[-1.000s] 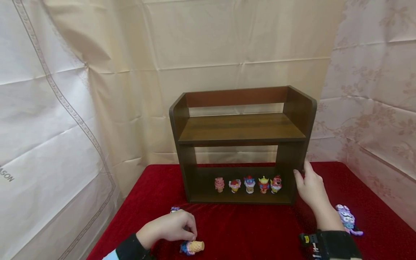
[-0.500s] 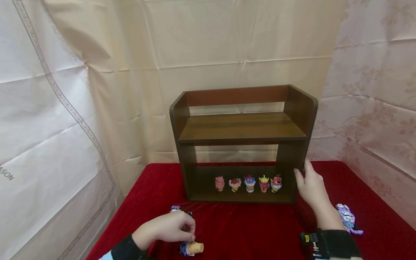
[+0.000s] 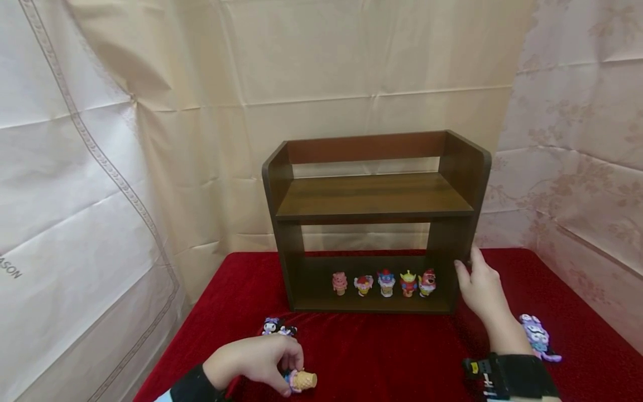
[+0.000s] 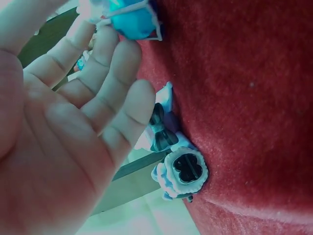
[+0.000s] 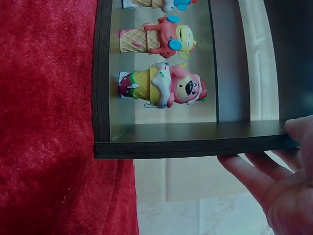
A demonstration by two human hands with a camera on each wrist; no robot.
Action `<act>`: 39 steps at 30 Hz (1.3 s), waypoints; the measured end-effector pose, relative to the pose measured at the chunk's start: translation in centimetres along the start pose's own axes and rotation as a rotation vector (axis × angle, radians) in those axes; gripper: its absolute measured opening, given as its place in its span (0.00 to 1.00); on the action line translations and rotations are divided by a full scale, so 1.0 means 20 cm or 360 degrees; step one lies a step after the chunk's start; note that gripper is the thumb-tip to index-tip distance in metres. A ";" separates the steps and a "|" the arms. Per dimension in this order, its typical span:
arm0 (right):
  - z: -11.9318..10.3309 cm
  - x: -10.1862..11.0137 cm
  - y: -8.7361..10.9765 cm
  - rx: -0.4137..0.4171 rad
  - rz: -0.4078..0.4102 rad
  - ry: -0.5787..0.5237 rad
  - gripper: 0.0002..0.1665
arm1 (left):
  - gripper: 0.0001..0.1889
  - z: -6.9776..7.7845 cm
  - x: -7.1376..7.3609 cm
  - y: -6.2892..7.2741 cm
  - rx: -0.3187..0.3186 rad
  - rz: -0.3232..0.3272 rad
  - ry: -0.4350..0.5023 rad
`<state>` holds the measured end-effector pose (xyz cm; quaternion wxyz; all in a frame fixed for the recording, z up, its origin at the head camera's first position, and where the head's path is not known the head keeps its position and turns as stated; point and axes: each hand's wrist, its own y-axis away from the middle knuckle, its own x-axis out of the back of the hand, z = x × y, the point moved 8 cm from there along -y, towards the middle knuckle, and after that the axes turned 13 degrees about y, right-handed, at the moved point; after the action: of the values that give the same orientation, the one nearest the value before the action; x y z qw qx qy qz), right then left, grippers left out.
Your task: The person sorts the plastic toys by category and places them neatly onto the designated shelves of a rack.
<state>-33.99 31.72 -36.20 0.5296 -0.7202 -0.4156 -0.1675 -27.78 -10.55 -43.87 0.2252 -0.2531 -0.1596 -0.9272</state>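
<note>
My left hand (image 3: 258,360) is low over the red cloth, thumb and fingers round the head end of an ice-cream-cone figurine (image 3: 303,381) that lies on its side. In the left wrist view the blue part of that figurine (image 4: 134,22) shows at the fingertips. Just beyond the hand lies a white, black and purple figurine (image 3: 271,326), partly covered. My right hand (image 3: 483,290) grips the right side panel of a brown wooden shelf (image 3: 374,195), its thumb (image 5: 298,128) on the front edge and fingers (image 5: 247,174) on the outer face.
Several ice-cream-cone figurines stand in a row on the lower board, among them a pink bear (image 5: 183,88) at the right end. A purple figurine (image 3: 536,336) lies on the red cloth (image 3: 382,357) beside my right forearm. Pale curtains (image 3: 382,67) hang behind the shelf.
My left hand has lowered and spread its thumb and fingers round the cone figurine's head end. More of the figurine behind it shows. My right hand stays on the shelf.
</note>
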 end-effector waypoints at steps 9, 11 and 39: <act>0.01 0.00 0.00 -0.0014 -0.0025 -0.0004 0.32 | 0.18 -0.02 -0.01 -0.03 0.0024 -0.0015 -0.0176; 0.01 0.00 0.00 -0.0015 -0.0024 -0.0004 0.32 | 0.17 -0.02 -0.02 -0.04 0.0020 -0.0016 -0.0236; 0.01 0.00 0.00 0.0016 0.0016 -0.0005 0.31 | 0.20 0.04 -0.07 -0.10 0.0130 0.0011 -0.0543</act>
<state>-34.02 31.87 -36.29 0.5334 -0.7199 -0.4137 -0.1615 -27.39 -8.06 -44.38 0.2082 -0.3980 -0.2321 -0.8628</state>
